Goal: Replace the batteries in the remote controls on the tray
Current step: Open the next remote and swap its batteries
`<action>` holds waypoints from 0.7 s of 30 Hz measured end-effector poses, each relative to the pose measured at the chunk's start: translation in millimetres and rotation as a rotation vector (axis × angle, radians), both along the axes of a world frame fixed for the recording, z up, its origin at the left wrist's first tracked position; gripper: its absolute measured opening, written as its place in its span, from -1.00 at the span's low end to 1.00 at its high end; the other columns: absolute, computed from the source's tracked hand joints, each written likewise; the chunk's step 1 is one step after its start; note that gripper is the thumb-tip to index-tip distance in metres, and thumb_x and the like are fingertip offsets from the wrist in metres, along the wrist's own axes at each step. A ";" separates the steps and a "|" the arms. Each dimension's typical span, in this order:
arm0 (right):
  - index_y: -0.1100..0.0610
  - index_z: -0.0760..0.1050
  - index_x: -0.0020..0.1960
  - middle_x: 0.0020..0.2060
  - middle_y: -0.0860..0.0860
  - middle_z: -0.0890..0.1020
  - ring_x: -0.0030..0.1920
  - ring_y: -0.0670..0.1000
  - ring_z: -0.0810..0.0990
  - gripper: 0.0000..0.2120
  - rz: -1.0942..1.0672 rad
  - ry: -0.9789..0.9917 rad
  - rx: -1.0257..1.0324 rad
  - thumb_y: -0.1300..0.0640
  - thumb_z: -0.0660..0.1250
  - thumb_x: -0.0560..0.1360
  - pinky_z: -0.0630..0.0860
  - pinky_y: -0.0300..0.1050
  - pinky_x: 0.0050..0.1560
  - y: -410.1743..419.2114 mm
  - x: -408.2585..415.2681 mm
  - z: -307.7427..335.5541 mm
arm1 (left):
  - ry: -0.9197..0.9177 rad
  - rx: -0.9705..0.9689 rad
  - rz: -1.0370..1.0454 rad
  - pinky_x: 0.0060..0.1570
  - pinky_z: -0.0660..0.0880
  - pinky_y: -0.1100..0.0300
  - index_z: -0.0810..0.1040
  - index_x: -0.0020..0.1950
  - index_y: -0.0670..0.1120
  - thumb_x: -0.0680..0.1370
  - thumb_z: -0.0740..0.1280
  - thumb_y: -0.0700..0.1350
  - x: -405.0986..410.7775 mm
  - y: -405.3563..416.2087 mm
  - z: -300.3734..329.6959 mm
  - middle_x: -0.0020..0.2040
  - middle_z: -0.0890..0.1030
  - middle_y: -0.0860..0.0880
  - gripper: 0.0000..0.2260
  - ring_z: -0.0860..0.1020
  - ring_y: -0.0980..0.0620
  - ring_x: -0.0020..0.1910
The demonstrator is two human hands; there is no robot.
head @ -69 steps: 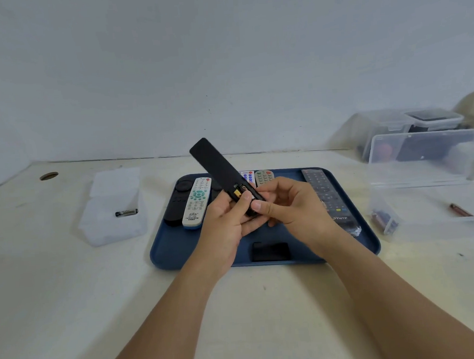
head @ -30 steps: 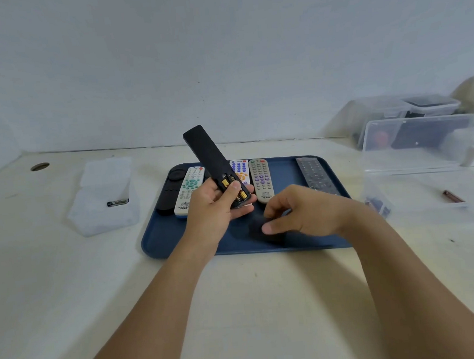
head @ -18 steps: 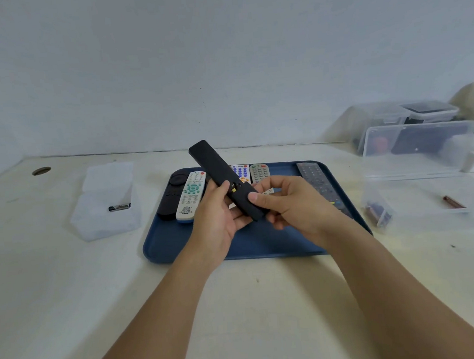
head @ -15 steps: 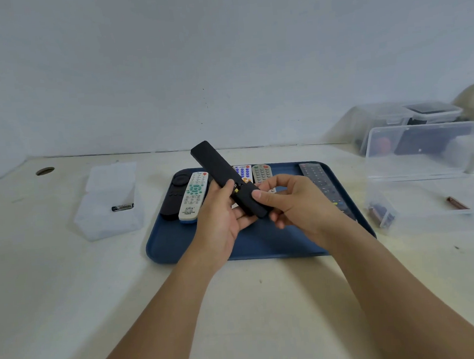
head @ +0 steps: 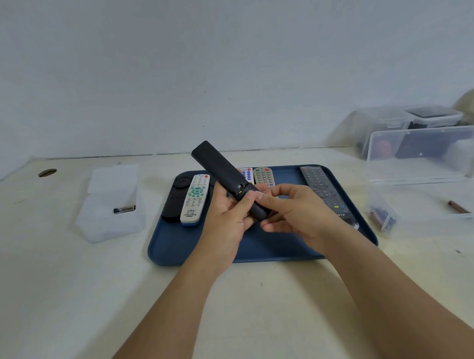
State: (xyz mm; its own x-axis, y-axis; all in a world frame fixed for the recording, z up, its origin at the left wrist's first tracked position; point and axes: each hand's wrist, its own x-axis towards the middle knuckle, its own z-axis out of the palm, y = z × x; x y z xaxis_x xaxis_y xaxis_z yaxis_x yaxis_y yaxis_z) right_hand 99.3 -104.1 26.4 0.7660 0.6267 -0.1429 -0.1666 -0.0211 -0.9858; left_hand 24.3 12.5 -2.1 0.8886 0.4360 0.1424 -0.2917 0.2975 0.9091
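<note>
Hands over the tray [head: 195, 246], both on the black remote [head: 224, 177]. Left hand [head: 227, 222] grips its lower half, fingers curled round the body, thumb along the side. Right hand [head: 296, 208] pinches the cover [head: 256, 206] at the remote's near end, thumb on top, other fingers curled under. Small gap with gold contacts shows just above the cover. Remote tilts up and away to the left, back side facing the camera, held clear of the tray.

On the tray: white remote [head: 195, 199] at left, overlapping a flat black remote [head: 175, 197] beside it; two more remotes, white [head: 246, 173] and beige [head: 264, 176], partly hidden behind the held one; dark remote [head: 321, 184] at right, its near end behind the right wrist. Near half of the tray is bare blue.

Left of the tray, apart from it: clear box [head: 111, 205] with one battery [head: 124, 209] in it. Right of the tray, just beside its edge: open clear bin [head: 424, 183] with batteries [head: 381, 215] in the near-left corner and one copper-coloured battery [head: 458, 207] further right. More clear bins [head: 411, 119] stacked behind it by the wall.

Surface [head: 70, 303] is cream, lightly scuffed, with a round hole [head: 47, 172] at far left. Plain pale wall [head: 222, 68] behind.
</note>
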 end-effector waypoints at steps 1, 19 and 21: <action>0.30 0.53 0.07 -0.21 0.12 0.68 -0.42 0.03 0.61 -0.67 0.005 0.008 0.001 0.09 0.50 0.47 0.63 -0.19 -0.34 -0.1 0.3 -0.1 | -0.003 0.007 -0.005 0.25 0.55 -0.09 0.42 0.31 -0.03 0.67 0.20 -0.29 0.1 -0.1 -0.3 0.16 0.69 -0.16 -0.74 0.63 -0.14 0.23; 0.28 0.58 -0.03 -0.32 0.20 0.69 -0.39 0.09 0.67 -0.63 -0.068 -0.085 -0.048 -0.02 0.53 0.43 0.63 -0.14 -0.34 2.5 1.0 -6.3 | 0.037 0.139 0.012 0.35 0.45 -0.20 0.37 0.37 0.01 0.71 0.13 -0.25 -0.9 -0.5 -4.5 0.20 0.68 -0.10 -0.72 0.61 -0.03 0.27; 0.25 0.60 -0.07 -0.37 0.18 0.67 -0.42 0.10 0.66 -0.62 -0.082 -0.160 -0.100 -0.09 0.52 0.44 0.60 -0.13 -0.39 2.9 1.0 -6.9 | 0.033 0.133 0.000 0.32 0.50 -0.11 0.37 0.36 -0.02 0.71 0.12 -0.24 -1.5 -0.7 -4.0 0.20 0.68 -0.12 -0.75 0.61 -0.04 0.27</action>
State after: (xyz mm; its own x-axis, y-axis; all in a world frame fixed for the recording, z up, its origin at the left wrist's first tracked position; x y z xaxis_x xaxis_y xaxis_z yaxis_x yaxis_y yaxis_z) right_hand 100.4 -101.2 19.5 0.8320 0.5499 -0.0735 -0.0129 -0.1132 -0.9935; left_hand 22.8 11.8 -6.2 0.8937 0.4153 0.1697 -0.2608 0.1733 0.9497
